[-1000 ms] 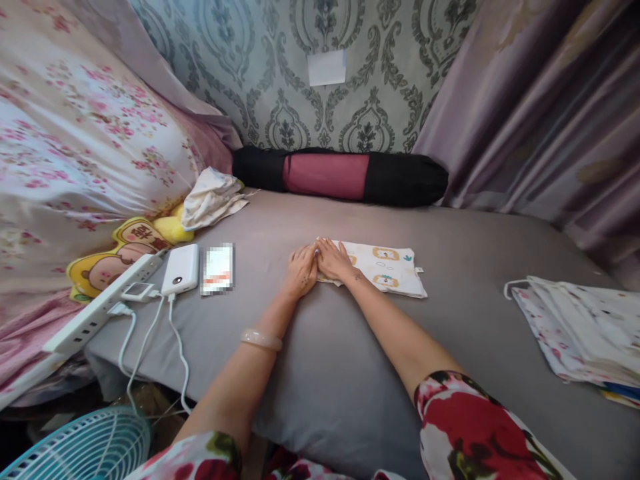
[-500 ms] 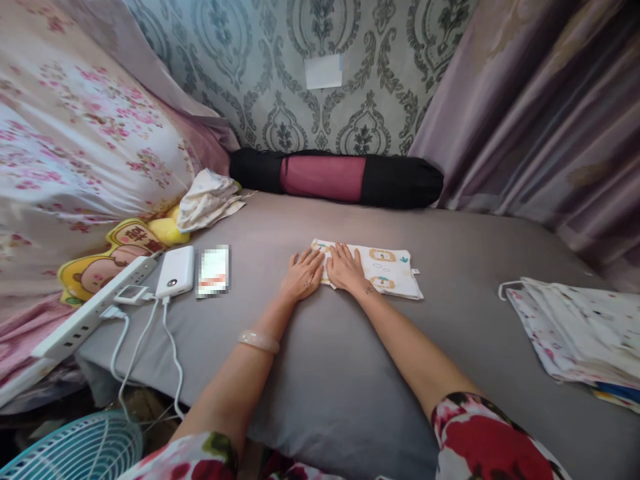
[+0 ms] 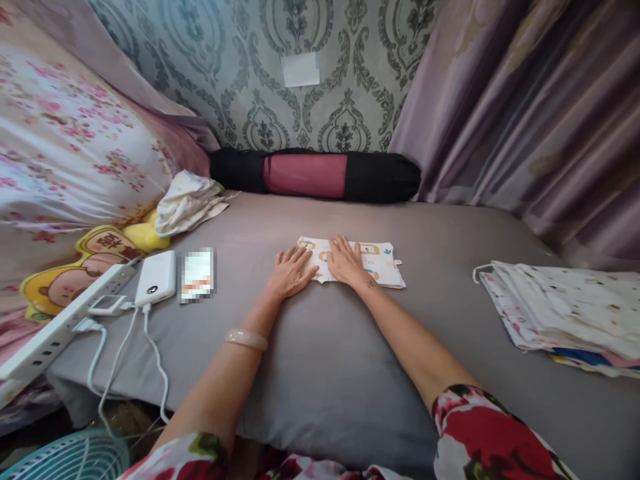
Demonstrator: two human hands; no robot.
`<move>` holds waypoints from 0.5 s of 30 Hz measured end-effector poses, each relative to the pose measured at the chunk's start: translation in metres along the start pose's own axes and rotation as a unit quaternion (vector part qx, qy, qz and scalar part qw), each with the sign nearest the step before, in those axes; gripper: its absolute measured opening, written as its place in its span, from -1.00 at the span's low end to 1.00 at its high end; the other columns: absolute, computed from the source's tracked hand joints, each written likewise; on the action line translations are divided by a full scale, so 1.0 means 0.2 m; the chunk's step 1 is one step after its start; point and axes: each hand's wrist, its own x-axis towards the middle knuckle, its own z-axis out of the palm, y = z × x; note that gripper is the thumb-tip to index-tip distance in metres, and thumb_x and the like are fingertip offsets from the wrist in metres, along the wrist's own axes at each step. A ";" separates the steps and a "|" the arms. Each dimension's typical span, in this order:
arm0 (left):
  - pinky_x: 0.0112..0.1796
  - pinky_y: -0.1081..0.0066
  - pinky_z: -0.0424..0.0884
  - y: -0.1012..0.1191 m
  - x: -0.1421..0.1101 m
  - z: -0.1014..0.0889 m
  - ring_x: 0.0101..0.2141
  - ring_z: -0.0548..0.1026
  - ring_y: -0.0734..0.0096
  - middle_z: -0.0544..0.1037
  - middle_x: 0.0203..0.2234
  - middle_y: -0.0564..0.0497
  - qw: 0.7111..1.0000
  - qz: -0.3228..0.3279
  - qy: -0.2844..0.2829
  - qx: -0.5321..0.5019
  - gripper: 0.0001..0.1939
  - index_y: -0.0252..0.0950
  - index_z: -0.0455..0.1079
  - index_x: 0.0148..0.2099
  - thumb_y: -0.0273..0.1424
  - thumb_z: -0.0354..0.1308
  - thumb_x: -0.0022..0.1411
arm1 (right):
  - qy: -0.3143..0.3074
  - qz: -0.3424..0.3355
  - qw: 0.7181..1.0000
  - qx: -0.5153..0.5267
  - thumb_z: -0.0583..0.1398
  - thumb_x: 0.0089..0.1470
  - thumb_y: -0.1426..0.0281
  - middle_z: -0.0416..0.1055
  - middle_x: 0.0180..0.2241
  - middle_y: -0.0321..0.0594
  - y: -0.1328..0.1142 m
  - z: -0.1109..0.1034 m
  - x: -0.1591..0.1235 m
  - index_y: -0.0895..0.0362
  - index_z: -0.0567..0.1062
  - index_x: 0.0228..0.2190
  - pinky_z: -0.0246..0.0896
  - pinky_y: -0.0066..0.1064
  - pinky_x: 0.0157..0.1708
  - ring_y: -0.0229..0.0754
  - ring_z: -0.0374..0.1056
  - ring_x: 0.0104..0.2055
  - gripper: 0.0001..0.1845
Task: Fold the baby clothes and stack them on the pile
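A white folded cloth (image 3: pixel 390 272) with a tan and green cartoon print lies flat on the grey bed sheet (image 3: pixel 320 360), a small tag sticking out at its right end. My left hand (image 3: pixel 293 272) rests with spread fingers on its left end. Flat on the middle of the cloth is my right hand (image 3: pixel 346 262), palm down with fingers extended. Neither hand grips anything; the palms cover part of the print.
A stack of folded cloths (image 3: pixel 570 307) lies at the right. On the left are a power bank (image 3: pixel 156 277), a power strip (image 3: pixel 65 320) with cables, a crumpled cloth (image 3: pixel 187 203) and a plush toy (image 3: pixel 65 280). A black and maroon roll bag (image 3: pixel 305 177) lies against the wall.
My hands were close together at the cloth's left end. The right hand has slid rightward to its middle, and the two hands are now apart. The view has turned slightly right.
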 end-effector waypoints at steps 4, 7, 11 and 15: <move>0.23 -0.01 -0.06 0.00 0.00 0.00 0.28 0.08 0.06 0.22 0.29 -0.05 1.000 0.004 0.001 0.002 -0.33 -0.17 0.18 0.31 0.08 -0.16 0.31 | 0.001 0.020 0.999 -0.027 -0.19 0.30 0.27 -0.08 0.36 -0.04 0.08 -0.02 -0.03 0.23 0.12 0.28 -0.43 0.08 0.30 0.01 -0.23 0.39 -0.40; 0.23 0.00 -0.06 0.00 0.00 0.00 0.28 0.08 0.05 0.22 0.29 -0.05 1.000 0.003 0.003 0.005 -0.33 -0.16 0.17 0.31 0.09 -0.14 0.30 | -0.017 0.028 0.999 -0.033 -0.21 0.31 0.25 -0.09 0.36 -0.04 0.10 0.00 -0.04 0.22 0.10 0.29 -0.41 0.06 0.30 0.02 -0.22 0.39 -0.38; 0.23 0.00 -0.06 -0.01 0.00 0.01 0.28 0.08 0.04 0.23 0.28 -0.04 1.000 0.003 0.006 0.007 -0.33 -0.15 0.17 0.31 0.09 -0.13 0.30 | -0.016 0.033 0.999 -0.037 -0.22 0.31 0.23 -0.07 0.36 -0.04 0.09 0.02 -0.05 0.21 0.10 0.29 -0.39 0.06 0.30 0.02 -0.20 0.38 -0.38; 0.23 -0.01 -0.05 -0.01 0.00 0.02 0.28 0.08 0.04 0.23 0.28 -0.05 1.000 0.004 0.012 0.008 -0.33 -0.16 0.18 0.30 0.09 -0.12 0.30 | -0.018 0.034 0.999 -0.030 -0.22 0.31 0.23 -0.08 0.36 -0.06 0.09 0.03 -0.04 0.20 0.09 0.30 -0.40 0.07 0.30 0.01 -0.21 0.38 -0.38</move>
